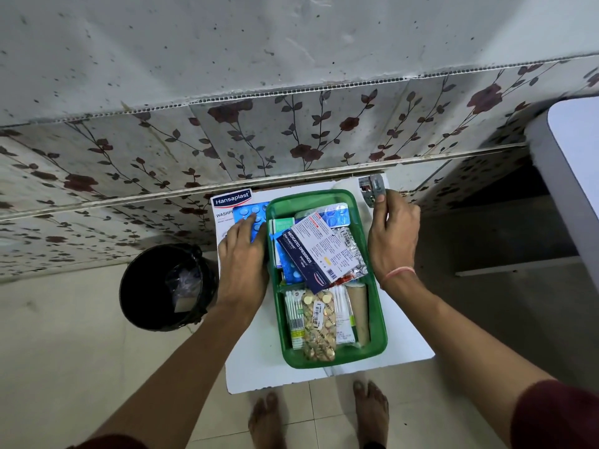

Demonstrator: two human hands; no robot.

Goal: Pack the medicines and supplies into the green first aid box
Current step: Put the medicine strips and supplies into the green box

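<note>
box: green box (376, 306), frame centre on white table (405, 338), nearly full, cartons heaped at far end
left hand: my left hand (243, 254) flat on blue pill strip (251, 215), not pinched
right hand: my right hand (393, 238) pinching silver strip (372, 189), upper right
risk: I judge the heap may spill when more goes on top

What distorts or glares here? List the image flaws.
Head view: wide-angle bending curves the wall ledge; light is soft and even, shadows faint; glare sits on the silver blister strip pinched by the right hand; the green first aid box stays sharp.
</note>
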